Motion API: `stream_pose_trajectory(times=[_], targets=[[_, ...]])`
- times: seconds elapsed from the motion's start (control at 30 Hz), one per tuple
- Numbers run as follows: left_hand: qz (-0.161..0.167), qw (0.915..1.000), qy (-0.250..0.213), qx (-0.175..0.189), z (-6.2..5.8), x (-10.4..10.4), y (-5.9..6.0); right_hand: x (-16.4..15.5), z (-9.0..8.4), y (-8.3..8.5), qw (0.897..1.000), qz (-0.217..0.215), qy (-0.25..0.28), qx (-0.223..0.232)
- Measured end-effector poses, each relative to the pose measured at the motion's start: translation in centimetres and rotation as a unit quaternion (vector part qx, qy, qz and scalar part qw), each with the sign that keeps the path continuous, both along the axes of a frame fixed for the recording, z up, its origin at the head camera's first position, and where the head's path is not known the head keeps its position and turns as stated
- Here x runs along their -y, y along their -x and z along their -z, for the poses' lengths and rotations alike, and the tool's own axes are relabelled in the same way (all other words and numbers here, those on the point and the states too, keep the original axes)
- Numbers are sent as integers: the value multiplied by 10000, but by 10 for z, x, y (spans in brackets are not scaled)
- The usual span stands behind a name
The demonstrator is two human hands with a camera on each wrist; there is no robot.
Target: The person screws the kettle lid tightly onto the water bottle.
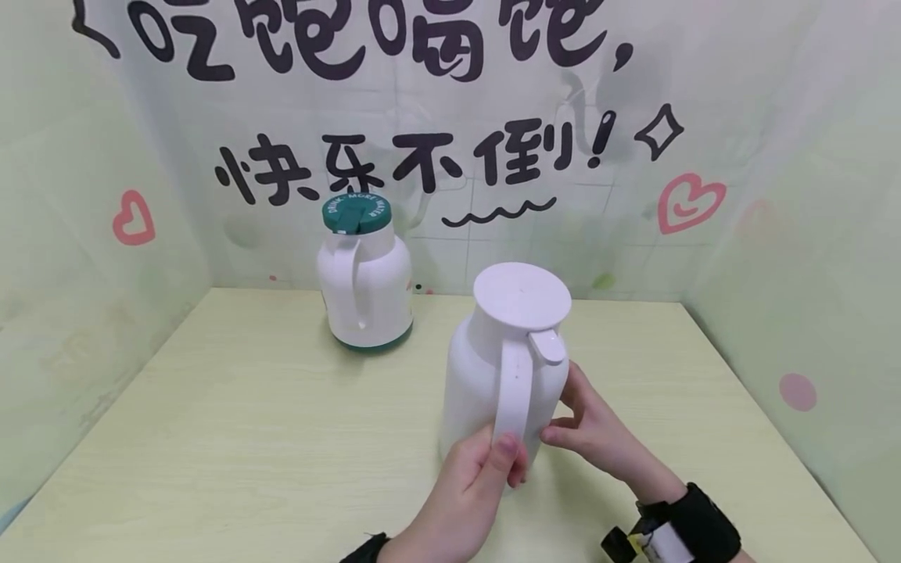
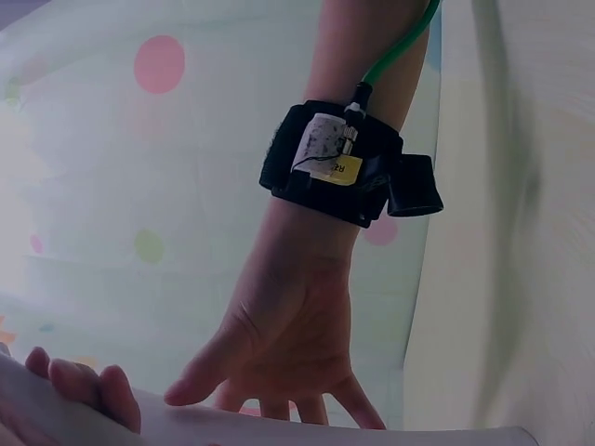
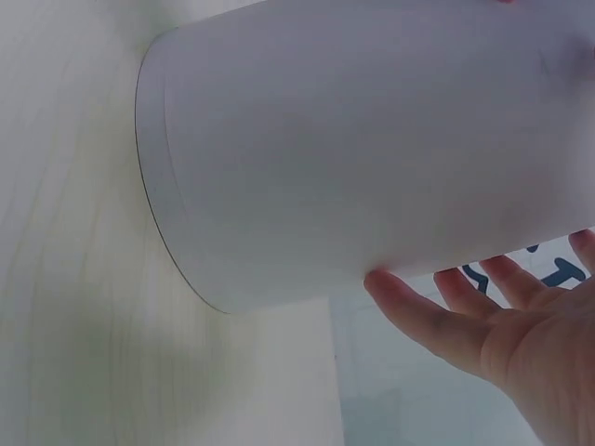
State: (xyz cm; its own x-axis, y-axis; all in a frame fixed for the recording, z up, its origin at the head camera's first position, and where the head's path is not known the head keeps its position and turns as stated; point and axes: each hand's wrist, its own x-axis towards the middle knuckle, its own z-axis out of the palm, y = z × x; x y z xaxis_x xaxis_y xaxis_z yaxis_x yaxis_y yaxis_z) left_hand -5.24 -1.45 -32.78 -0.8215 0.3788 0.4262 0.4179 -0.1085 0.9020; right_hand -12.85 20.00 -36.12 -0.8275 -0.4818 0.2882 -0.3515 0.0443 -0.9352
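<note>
Both hands are on a white jug [image 1: 503,367] that stands near the front middle of the pale wooden bench [image 1: 232,438] in the head view; the left hand [image 1: 464,493] curls round the lower end of the jug's handle [image 1: 514,391], thumb on top, gripping it; the right hand [image 1: 598,434] lies against the jug's right side with fingers fairly straight, touching rather than clasping; a black strap [image 1: 693,524] sits on the right wrist; a second white jug with a green lid [image 1: 364,270] stands well apart, further back and to the left, close to the wall [image 1: 774,156] with its black lettering and pink hearts.

From the left wrist, the right hand [image 2: 293,353] rests with spread, straight fingers on the white jug [image 2: 279,432] at the lower edge; the strap [image 2: 339,163] carries a yellow label and a green cable; fingertips of the left hand [image 2: 88,386] show at lower left, on the jug.

From the right wrist, the jug [image 3: 372,149] fills the picture, its base edge toward the bench [image 3: 65,279]; the right hand [image 3: 493,344] lies open against it, fingertips touching.
</note>
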Motion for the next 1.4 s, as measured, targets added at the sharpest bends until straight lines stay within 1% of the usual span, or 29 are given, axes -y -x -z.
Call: stream_pose_trajectory(times=[0.17, 0.27, 0.5, 0.63, 0.83, 1.07, 1.17, 1.33, 1.4], targets=[[-149, 9998, 9, 131, 1, -2, 0, 5, -1, -2, 9996, 259, -134, 29], [-241, 9995, -13, 191, 2, -3, 1, 6, -1, -3, 9993, 338, -163, 23], [-342, 9986, -168, 373, -1, -7, -2, 6, 0, -2, 9993, 340, -153, -4], [-394, 9986, -161, 319, -1, -7, -2, 7, 0, -1, 9993, 326, -140, -69], [-521, 9983, -161, 181, -2, -4, -1, 10, -1, 0, 9991, 305, -157, -249], [-810, 9961, -185, -305, -5, 5, 1, 22, -5, 4, 9994, 170, -48, -311], [-930, 9944, -173, -464, -8, 11, 1, 31, -9, 7, 9993, 107, -20, -352], [-1145, 9916, -95, -586, -17, 29, 2, 51, -21, 15, 9993, -53, 23, -368], [-1235, 9906, -62, -577, -22, 38, 2, 62, -26, 18, 9994, -102, 27, -342]])
